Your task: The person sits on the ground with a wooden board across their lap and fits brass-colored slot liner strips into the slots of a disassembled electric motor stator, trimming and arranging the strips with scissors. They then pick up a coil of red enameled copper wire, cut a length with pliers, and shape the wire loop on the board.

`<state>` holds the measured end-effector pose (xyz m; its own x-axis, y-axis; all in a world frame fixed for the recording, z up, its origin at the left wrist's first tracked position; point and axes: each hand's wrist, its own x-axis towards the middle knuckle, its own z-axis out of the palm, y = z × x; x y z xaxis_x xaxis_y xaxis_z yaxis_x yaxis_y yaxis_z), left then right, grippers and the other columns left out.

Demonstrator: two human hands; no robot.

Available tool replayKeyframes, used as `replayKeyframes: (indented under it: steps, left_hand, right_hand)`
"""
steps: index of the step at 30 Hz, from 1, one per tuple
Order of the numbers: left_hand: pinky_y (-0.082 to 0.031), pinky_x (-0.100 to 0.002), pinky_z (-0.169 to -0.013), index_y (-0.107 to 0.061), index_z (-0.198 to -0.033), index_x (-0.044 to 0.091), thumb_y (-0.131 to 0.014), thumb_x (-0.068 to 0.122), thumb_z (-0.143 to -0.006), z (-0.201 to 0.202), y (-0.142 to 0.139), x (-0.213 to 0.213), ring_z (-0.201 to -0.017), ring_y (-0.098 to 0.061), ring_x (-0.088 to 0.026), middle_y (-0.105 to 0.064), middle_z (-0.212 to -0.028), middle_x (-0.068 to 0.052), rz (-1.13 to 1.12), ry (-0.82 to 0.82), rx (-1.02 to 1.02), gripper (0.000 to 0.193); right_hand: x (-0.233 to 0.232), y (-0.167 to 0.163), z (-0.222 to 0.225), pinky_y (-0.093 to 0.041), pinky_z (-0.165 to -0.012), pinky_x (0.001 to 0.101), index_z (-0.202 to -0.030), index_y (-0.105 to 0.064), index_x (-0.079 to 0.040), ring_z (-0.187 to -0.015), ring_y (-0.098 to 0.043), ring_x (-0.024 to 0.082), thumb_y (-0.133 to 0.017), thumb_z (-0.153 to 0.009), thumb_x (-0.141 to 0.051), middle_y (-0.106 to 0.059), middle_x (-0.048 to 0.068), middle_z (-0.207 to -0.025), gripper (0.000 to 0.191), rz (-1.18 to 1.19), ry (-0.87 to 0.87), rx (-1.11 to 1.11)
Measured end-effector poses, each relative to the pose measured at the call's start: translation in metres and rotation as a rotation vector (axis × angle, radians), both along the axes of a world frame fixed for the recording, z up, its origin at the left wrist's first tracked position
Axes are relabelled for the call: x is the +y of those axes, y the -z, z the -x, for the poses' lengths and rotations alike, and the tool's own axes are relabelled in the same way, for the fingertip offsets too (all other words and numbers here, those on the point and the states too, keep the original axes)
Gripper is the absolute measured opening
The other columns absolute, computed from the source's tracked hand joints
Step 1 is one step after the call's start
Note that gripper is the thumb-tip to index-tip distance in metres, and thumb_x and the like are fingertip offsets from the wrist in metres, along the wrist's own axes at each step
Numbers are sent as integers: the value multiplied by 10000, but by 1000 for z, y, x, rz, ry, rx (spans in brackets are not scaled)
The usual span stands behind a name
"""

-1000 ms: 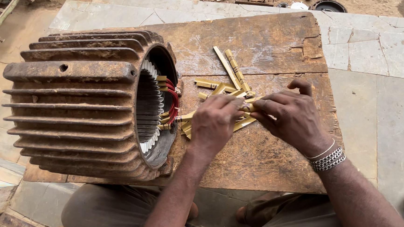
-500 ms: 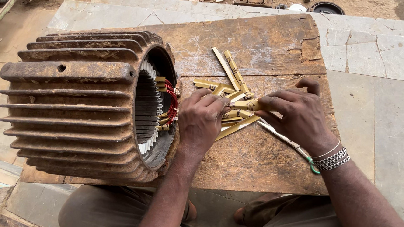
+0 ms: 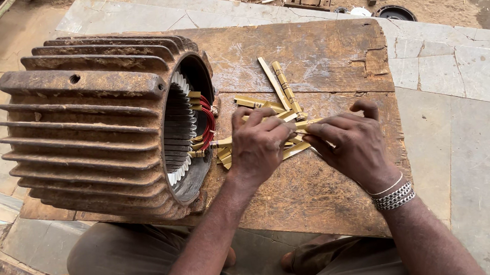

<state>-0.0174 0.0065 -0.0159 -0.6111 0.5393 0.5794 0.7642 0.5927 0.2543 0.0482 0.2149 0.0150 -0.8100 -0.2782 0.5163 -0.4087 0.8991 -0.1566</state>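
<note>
While half a second ago a long thin strip trailed from the right hand (image 3: 354, 148) toward the wrist, that strip no longer shows; both hands have drawn together over the pile of yellow slips (image 3: 267, 127), so the work reads as having moved from handling the long piece to working one slip. The left hand (image 3: 259, 144) lies palm down, fingers curled shut on a yellow slip (image 3: 302, 126) whose end passes to the right hand, pinched there between thumb and fingertips. The forearms converge from below. The pile rests on the worn wooden board (image 3: 316, 190), just beside the open mouth of the rusty finned motor housing (image 3: 96, 118), where red wires (image 3: 209, 122) show among the slots.
</note>
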Motion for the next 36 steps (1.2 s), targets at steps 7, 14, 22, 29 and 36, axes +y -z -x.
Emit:
replayKeyframes:
  steps: [7, 14, 22, 29, 36]
  left_hand:
    - [-355, -482, -1042, -795, -1015, 185, -795, 332, -870, 3, -4, -10, -1045, -696, -229, -789, -972, 1, 37, -15, 47, 206]
    - [-378, -455, -1014, -780, -960, 187, -714, 122, -954, -7, -7, 7, -969, -700, -137, -762, -880, 31, 18, 41, 7, 92]
    - [-395, -429, -965, -783, -946, 185, -752, 215, -938, 4, -2, 5, -875, -710, -150, -766, -859, 4, -16, 58, 30, 43]
    - [-412, -425, -1029, -787, -951, 185, -732, 158, -1008, 8, 2, 1, -929, -731, -139, -782, -874, 6, 71, 22, -36, 83]
    - [-319, -507, -1118, -694, -1284, 106, -752, 446, -900, 17, -6, -6, -1281, -568, -300, -729, -1280, -111, -30, -52, 8, 516]
  right_hand:
    - [4, -2, 1, -351, -997, 384, -1003, -780, -225, -810, -719, 99, -776, -918, -386, -794, -35, -924, 182, -16, 5, -10]
    - [-5, 5, 1, -408, -893, 351, -956, -791, -205, -706, -700, 118, -807, -908, -309, -774, -20, -800, 115, -13, 33, -78]
    - [-3, -2, 1, -383, -877, 369, -992, -755, -189, -738, -694, 133, -761, -932, -306, -754, -13, -822, 131, 23, -11, 28]
    - [3, 5, 1, -375, -893, 389, -953, -762, -201, -643, -641, 126, -725, -974, -286, -708, -36, -707, 95, 6, 41, -19]
    - [25, 18, 9, -382, -919, 378, -1100, -761, -238, -682, -645, 129, -705, -972, -419, -749, -40, -876, 229, -117, 205, -142]
